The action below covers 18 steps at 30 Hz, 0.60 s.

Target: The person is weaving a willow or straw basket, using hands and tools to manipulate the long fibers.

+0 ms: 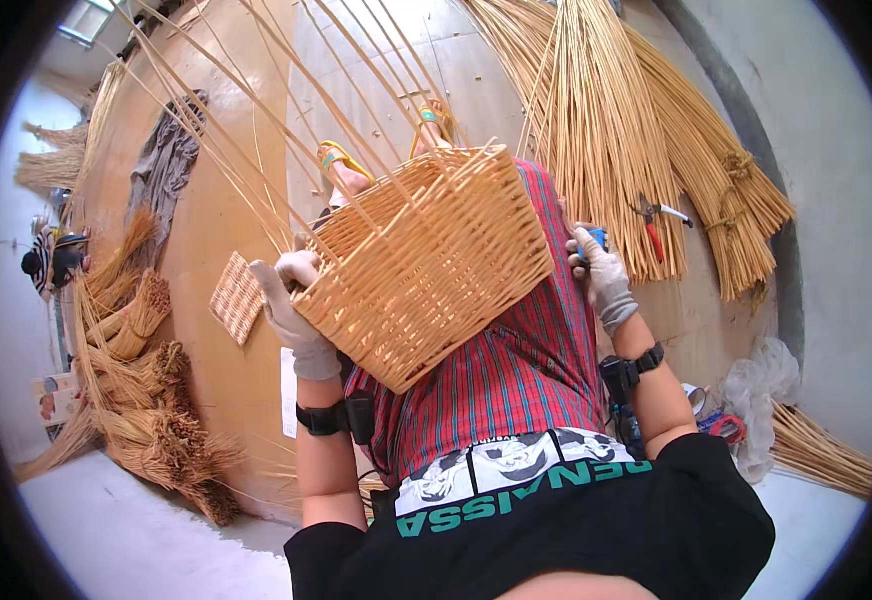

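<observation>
A seated person steadies a half-woven rectangular wicker basket (426, 260) on the lap, over a red checked cloth (516, 370), its uncut upright stakes (256, 120) fanning up and away toward the top of the view. The gloved left hand (291, 300) is closed on the basket's near corner, fingers wrapped over the rim; the gloved right hand (596, 265) sits just beside the basket's right side, closed around a small blue-handled tool (594, 240) — what kind cannot be told. By the look of it the walls are woven up and the work stands at the rim stage; the next move would seem to call for a firm hold at the corner while the loose stakes are bent down or trimmed, one at a time, without cracking them. Counted in view: one basket, one small flat woven panel (237, 297) on the floor at left, one pair of red-handled pruning shears (656, 222) lying on the cane at right, two sandalled feet (386, 150) beyond the basket, and two large bundles of long cane (646, 150) spread across the floor (206, 380) — with several shorter tied bundles (146, 400) heaped at left.
</observation>
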### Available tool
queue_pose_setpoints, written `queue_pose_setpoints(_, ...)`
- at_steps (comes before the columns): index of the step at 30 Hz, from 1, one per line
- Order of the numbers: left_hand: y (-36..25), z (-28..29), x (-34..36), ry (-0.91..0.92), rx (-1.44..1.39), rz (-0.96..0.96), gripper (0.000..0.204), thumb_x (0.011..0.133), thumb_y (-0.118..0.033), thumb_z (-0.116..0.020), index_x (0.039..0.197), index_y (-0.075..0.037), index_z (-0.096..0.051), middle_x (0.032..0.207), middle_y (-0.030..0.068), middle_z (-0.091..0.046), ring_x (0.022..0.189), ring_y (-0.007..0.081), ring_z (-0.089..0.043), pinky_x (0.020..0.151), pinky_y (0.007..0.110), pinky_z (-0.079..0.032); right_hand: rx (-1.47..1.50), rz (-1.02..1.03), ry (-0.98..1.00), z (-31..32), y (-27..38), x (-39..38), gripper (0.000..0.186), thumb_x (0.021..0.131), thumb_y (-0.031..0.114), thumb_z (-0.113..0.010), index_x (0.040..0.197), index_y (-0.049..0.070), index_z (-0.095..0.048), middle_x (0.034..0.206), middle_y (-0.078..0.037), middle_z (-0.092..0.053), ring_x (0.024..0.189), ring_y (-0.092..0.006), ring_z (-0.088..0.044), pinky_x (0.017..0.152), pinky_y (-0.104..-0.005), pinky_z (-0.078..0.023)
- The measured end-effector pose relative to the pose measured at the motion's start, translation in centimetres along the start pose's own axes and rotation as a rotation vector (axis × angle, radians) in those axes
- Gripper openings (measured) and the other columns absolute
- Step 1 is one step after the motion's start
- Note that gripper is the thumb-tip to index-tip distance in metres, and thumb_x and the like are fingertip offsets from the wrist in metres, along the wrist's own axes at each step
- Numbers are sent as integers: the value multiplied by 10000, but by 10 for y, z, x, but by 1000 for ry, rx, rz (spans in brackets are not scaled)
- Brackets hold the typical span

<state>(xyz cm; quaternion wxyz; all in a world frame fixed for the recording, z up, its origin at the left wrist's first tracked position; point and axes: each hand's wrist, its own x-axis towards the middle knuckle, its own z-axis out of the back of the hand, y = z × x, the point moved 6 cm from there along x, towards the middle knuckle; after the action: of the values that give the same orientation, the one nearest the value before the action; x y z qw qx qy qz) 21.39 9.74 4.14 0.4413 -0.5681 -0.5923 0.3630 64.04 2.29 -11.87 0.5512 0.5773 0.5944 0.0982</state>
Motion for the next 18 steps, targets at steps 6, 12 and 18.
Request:
queue_pose_setpoints(6, -20, 4, -8, -356, 453, -109, 527, 1087, -428, -416, 821, -35, -646, 876, 82, -664, 864, 198, -590, 906, 328, -490, -93, -34, -209, 51, -10, 27, 304, 928, 187, -736, 1201, 147, -609, 784, 20, -575, 576, -81, -528, 480, -212, -416)
queue_pose_setpoints(12, -21, 5, -41, 144, 722, 215, 481, 954, -155, -681, 1375, -30, -487, 1327, 88, -527, 1225, 196, -500, 1057, 359, -412, 44, 88, -264, 116, 5, 74, 261, 941, 237, -710, 1153, 142, -592, 837, -12, -612, 559, -148, -540, 524, -287, -457)
queue_pose_setpoints(18, -43, 44, -55, 464, 942, 321, 901, 675, -207, -924, 1427, -41, -458, 1362, 85, -513, 1238, 235, -496, 1073, 416, -401, -399, -11, -325, 248, -60, 28, 163, 981, 159, -637, 1140, 122, -645, 822, -17, -659, 661, -118, -604, 555, -280, -491)
